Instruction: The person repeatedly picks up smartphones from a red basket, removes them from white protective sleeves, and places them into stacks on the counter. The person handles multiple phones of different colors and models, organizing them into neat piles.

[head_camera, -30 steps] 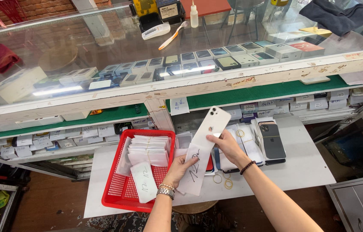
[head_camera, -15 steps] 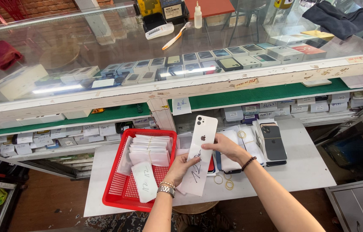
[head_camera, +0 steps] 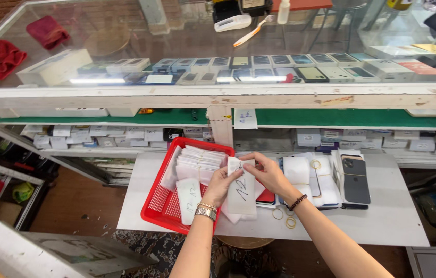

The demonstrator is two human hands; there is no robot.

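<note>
Holding a white paper sleeve [head_camera: 242, 188] between them, both hands work just to the right of the red basket [head_camera: 157, 206] on the white table [head_camera: 388, 216]. Fingers of the left hand [head_camera: 221, 184] curl around the sleeve's left edge, while the right hand [head_camera: 268, 172] pinches its top edge with thumb and fingertips closed on the paper. Handwritten marks show on the sleeve's front, and whether anything sits inside it cannot be told from this view. A metal watch [head_camera: 206, 211] circles the left wrist beside the basket's right rim, and a dark bead bracelet [head_camera: 297, 202] circles the right wrist. Inside the basket lies a stack of white sleeves [head_camera: 197, 163], with one more marked sleeve [head_camera: 188, 193] lying nearer its front wall. Right of the basket, past the hands, rows of phones in white wrapping [head_camera: 308, 177] lie on the table, with a dark phone [head_camera: 355, 180] farthest out. Yellow rubber bands [head_camera: 290, 222] rest on the table near the right wrist. Beyond the basket stands a glass display counter [head_camera: 218, 95]
</note>
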